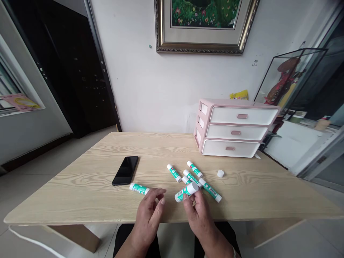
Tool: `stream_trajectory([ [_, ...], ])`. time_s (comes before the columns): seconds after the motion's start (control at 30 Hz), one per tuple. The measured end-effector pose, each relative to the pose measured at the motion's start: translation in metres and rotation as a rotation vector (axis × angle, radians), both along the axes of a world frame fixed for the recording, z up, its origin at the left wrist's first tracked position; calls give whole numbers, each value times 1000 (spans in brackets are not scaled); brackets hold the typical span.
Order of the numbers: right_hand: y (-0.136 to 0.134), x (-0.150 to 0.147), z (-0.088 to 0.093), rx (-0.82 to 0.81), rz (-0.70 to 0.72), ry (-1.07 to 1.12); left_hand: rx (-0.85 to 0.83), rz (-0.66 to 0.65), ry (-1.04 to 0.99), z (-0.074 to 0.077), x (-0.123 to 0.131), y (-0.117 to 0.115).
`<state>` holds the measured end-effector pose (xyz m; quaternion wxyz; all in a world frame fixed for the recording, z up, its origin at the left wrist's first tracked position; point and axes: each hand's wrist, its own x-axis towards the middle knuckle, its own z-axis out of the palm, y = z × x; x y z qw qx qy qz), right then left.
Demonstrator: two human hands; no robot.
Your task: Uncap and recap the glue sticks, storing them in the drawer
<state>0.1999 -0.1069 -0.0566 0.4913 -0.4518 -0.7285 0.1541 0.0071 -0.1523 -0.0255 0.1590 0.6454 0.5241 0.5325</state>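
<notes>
Between the thumb and fingers of my right hand (198, 211) is a green-and-white glue stick (180, 195), tilted above the table with its white end up to the right. My left hand (151, 211) is apart from it, fingers loosely curved, thumb separate, nothing held. Just beyond the left fingers lies another glue stick (139, 188), its right end partly covered by them. Several more glue sticks lie loosely grouped beyond my right hand, among them one at the left (174, 173), one at the back (195, 169) and one at the right (210, 190). A white cap (220, 173) sits to their right.
A black phone (125, 171) lies on the left of the wooden table (88, 193). At the back right stands a pink-and-white drawer unit (236, 130). A framed picture (200, 47) hangs on the wall. The table's near edge runs by my wrists.
</notes>
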Motion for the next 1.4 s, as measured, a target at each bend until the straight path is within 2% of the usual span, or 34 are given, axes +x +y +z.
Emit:
stream_trajectory([
  [0.1, 1, 10, 22, 72, -73, -252, 136, 206, 220, 0, -19, 1],
  [0.17, 1, 12, 31, 114, -119, -388, 158, 317, 425, -3, -34, 6],
  [0.27, 2, 10, 29, 178, -160, -504, 117, 385, 692, -10, -51, 14],
  [0.4, 4, 4, 20, 184, -171, -600, 52, 412, 849, -16, -57, 19],
  [0.6, 4, -2, 20, 128, -129, -647, -40, 382, 937, -13, -53, 20],
  [0.77, 2, 1, 18, 117, -114, -492, -68, 365, 957, -6, -54, 19],
  [0.93, 25, 41, 19, 133, -165, -341, -83, 339, 945, -13, -59, 22],
  [1.03, 48, 77, 24, 134, -327, -278, -127, 346, 952, -19, -59, 25],
  [1.13, 68, 107, 31, 53, -496, -254, -165, 355, 974, -18, -55, 26],
  [1.27, 84, 127, 35, -73, -560, -368, -194, 340, 986, -11, -50, 27],
  [1.4, 92, 131, 26, -126, -556, -532, -228, 306, 966, -12, -52, 30],
])
